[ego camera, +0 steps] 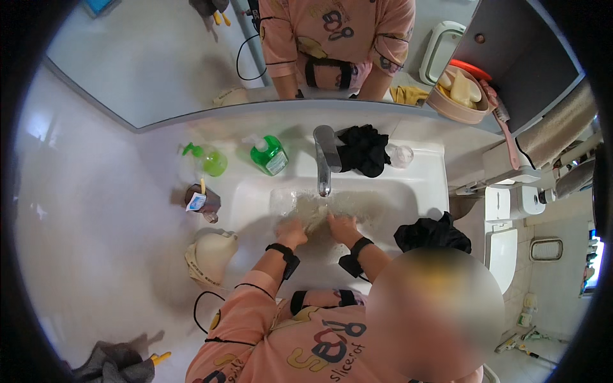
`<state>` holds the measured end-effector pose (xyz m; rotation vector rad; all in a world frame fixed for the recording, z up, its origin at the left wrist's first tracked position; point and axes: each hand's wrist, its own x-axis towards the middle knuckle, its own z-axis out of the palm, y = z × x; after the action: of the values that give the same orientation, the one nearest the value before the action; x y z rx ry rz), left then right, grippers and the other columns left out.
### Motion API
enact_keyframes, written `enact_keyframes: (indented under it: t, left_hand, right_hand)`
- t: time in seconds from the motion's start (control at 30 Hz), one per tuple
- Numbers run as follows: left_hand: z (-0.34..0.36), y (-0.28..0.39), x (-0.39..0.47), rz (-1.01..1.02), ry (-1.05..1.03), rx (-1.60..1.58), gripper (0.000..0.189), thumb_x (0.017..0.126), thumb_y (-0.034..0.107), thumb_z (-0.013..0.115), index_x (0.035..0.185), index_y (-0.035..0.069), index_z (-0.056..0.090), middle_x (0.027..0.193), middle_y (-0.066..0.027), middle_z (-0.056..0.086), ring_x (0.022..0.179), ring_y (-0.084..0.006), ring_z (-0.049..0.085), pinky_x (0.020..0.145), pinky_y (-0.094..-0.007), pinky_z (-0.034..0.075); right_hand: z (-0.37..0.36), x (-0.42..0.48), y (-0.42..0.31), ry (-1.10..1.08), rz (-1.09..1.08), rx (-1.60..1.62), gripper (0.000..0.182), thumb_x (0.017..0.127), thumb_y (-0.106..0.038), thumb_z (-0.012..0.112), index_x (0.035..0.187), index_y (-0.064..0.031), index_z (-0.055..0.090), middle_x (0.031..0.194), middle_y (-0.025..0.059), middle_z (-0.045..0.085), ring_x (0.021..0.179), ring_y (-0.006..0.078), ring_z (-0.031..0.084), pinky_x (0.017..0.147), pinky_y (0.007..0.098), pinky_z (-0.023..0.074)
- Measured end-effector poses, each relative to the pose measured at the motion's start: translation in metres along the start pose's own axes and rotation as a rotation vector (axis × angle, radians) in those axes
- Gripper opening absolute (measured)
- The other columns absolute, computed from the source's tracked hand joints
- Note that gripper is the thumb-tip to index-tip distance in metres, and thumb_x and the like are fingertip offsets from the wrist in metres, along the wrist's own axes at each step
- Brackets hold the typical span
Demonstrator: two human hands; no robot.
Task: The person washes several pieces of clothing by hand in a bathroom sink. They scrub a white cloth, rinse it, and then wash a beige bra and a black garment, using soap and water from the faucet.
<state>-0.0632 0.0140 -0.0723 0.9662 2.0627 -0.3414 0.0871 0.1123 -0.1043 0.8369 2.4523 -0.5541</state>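
Observation:
Both of my hands are in the white washbasin [249, 206], below a chrome faucet [324, 165] with water running from it. My left hand [291, 232] dips into cloudy greyish water, its fingers hidden. To its right, my right hand [344, 228] also has its fingertips at or under the murky water. Whether either hand holds something beneath the surface cannot be told. A black cloth [365, 151] lies bunched behind the basin beside the faucet, and another black cloth [431, 233] rests on the right rim. A cream-coloured moulded cup-like fabric piece [213, 253] sits at the left rim.
Behind the basin stand a green pump bottle [269, 155] and a smaller light-green pump bottle [214, 162]. A brown cup [203, 201] is on the left ledge. A clear round container [401, 156] sits at the back right. A mirror [191, 57] spans the wall; a toilet [500, 253] is at right.

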Motion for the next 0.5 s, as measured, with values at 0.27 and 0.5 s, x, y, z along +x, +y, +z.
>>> enact_keyframes:
  t: [0.27, 0.5]
  left_hand:
    - [0.007, 0.005, -0.025, 0.855, 0.408, -0.341, 0.087, 0.065, 0.026, 0.074, 0.135, 0.008, 0.026, 0.134, -0.0177, 0.035, 0.125, -0.0306, 0.031, 0.104, -0.0406, 0.025]
    - [0.005, 0.017, -0.042, 0.786, 0.154, -1.150, 0.072, 0.067, 0.006, 0.071, 0.128, 0.009, 0.034, 0.116, -0.0060, 0.050, 0.107, -0.0179, 0.048, 0.093, -0.0325, 0.040]
  right_hand:
    - [-0.034, -0.040, 0.009, 0.282, -0.518, 0.324, 0.034, 0.076, -0.013, 0.058, 0.108, -0.0027, 0.053, 0.115, 0.0168, 0.046, 0.108, 0.0317, 0.045, 0.090, 0.0455, 0.0356]
    - [-0.103, -0.099, -0.028, 0.404, -0.603, 0.988, 0.034, 0.080, -0.002, 0.054, 0.113, -0.0013, 0.047, 0.113, 0.0140, 0.043, 0.096, 0.0221, 0.051, 0.082, 0.0293, 0.0438]
